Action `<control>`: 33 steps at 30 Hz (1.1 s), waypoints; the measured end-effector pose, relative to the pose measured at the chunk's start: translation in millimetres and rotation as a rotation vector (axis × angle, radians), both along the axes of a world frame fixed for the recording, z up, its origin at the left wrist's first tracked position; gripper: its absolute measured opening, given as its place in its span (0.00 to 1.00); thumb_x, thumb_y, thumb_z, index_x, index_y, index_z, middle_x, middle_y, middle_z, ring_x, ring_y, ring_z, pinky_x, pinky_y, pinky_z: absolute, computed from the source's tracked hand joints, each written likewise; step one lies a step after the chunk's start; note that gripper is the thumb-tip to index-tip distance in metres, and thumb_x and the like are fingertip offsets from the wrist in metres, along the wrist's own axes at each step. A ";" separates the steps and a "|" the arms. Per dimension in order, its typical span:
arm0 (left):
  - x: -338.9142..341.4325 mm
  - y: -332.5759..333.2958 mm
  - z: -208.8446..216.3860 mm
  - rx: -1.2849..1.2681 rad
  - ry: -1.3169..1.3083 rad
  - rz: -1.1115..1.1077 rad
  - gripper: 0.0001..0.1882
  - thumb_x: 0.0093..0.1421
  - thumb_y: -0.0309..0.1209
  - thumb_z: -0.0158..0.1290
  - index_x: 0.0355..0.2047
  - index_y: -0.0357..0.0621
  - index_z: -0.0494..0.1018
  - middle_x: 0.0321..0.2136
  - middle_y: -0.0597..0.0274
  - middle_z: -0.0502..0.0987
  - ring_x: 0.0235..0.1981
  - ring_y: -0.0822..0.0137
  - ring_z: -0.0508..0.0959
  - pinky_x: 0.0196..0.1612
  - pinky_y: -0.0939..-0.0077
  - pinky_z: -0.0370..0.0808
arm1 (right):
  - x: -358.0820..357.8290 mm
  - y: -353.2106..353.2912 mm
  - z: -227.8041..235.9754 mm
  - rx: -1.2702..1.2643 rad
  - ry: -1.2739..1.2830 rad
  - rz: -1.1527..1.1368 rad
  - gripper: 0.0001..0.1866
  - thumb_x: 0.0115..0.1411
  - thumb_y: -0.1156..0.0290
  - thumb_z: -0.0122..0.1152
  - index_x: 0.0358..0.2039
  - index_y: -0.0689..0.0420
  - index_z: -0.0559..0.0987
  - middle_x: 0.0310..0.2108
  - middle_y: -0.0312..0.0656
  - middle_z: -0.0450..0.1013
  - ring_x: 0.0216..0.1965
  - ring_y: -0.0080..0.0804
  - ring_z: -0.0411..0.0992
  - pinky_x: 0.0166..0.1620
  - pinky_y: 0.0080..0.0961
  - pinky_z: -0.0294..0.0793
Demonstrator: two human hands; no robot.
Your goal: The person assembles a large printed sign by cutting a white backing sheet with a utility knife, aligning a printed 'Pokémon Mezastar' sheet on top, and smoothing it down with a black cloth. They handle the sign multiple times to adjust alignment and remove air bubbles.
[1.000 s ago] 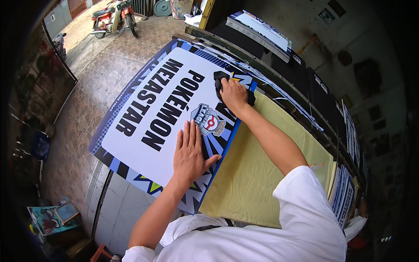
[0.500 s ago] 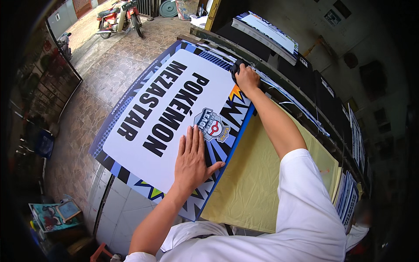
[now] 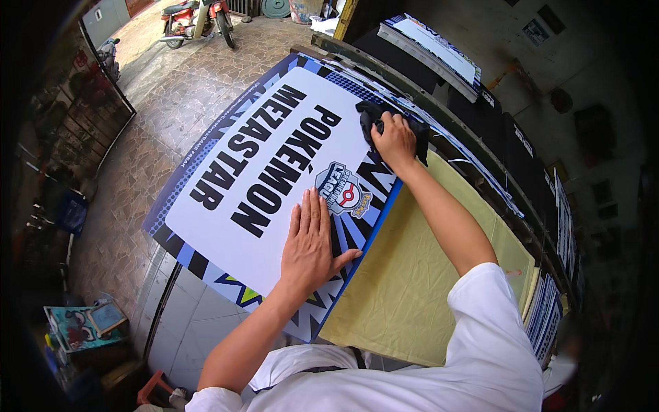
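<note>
A large printed sign board point(image 3: 226, 247), white in the middle with bold black lettering and a blue, black and patterned border, lies slanted on a table with a yellow cover point(image 3: 412, 275). Flat on its lower right part rests my left hand point(image 3: 309, 240), fingers stretched together and thumb spread out, beside a round-and-shield emblem point(image 3: 343, 191). My right hand point(image 3: 396, 141) grips a bunched black cloth point(image 3: 371, 113) and presses it on the board's right edge near the far corner. Some of the cloth hangs past that edge.
Stacked printed boards point(image 3: 432, 55) stand at the far right on dark boxes. More flat sheets point(image 3: 473, 161) lie along the table's right side, with another stack point(image 3: 546, 316) near me. A red motorcycle point(image 3: 199, 24) is parked beyond the tiled floor point(image 3: 185, 110). Assorted items point(image 3: 89, 326) sit at lower left.
My right hand has shifted slightly nearer to me along the board's edge, and more of the black cloth shows, spread wider. My left hand stays flat on the board. The view has shifted slightly.
</note>
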State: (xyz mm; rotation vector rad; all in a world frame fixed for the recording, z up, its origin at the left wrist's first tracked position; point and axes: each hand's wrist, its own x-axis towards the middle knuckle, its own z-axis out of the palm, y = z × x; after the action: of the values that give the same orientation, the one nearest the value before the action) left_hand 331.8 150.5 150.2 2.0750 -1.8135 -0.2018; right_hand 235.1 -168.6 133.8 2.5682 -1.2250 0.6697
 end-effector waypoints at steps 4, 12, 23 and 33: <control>-0.6 -1.8 -0.5 -0.007 0.008 0.003 0.67 0.56 0.75 0.48 0.69 0.18 0.47 0.72 0.29 0.47 0.76 0.43 0.44 0.76 0.53 0.42 | 7.9 -41.6 -3.1 -0.089 -0.043 -0.058 0.18 0.59 0.56 0.65 0.37 0.58 0.74 0.40 0.48 0.71 0.48 0.50 0.73 0.45 0.49 0.78; 4.2 6.3 -8.3 -0.119 0.123 0.037 0.69 0.55 0.70 0.54 0.68 0.14 0.43 0.71 0.24 0.46 0.76 0.41 0.45 0.76 0.51 0.44 | 40.2 143.9 9.4 0.271 -0.078 0.626 0.15 0.55 0.62 0.68 0.34 0.55 0.73 0.34 0.44 0.71 0.39 0.48 0.73 0.45 0.44 0.73; -68.1 74.9 7.5 -0.045 0.051 -0.102 0.49 0.65 0.66 0.45 0.68 0.33 0.63 0.72 0.39 0.54 0.76 0.41 0.46 0.74 0.39 0.42 | 46.8 -17.8 -9.8 0.279 0.069 0.130 0.31 0.67 0.52 0.52 0.64 0.57 0.73 0.68 0.51 0.65 0.69 0.54 0.62 0.71 0.46 0.59; -69.8 95.4 5.6 0.011 0.073 -0.187 0.56 0.58 0.74 0.45 0.67 0.33 0.64 0.72 0.37 0.54 0.75 0.41 0.46 0.75 0.42 0.40 | 72.9 253.0 9.7 0.222 0.043 1.067 0.28 0.59 0.58 0.66 0.57 0.58 0.79 0.61 0.48 0.73 0.61 0.47 0.72 0.68 0.48 0.63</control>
State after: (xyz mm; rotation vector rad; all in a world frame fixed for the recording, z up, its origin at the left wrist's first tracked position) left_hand 262.0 245.9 155.7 1.8788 -1.9650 -0.3335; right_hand 308.0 84.4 143.4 3.2864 0.2204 0.6350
